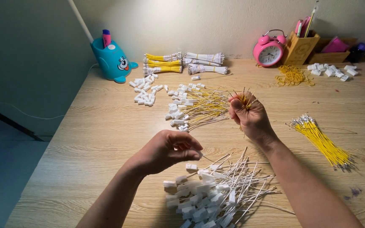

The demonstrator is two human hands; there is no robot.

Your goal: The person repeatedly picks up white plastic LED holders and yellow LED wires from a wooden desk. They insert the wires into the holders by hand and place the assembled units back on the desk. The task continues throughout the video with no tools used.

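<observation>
Head view: right hand (250, 114) closes its grip on a small bunch of yellow wires (245, 99), raised over the worktop (85, 139). Left hand (170, 150) pinches something too small to tell, just above the near pile of white-wired connectors (216, 194). Farther off lies a yellow-wired pile (195, 107). Loosely fanned, the wires could slip and scatter into the heaps below.

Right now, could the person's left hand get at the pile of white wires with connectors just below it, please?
Probably yes: the left hand hovers right beside the pile of white wires, with nothing between them, though its fingers are pinched together.
</observation>
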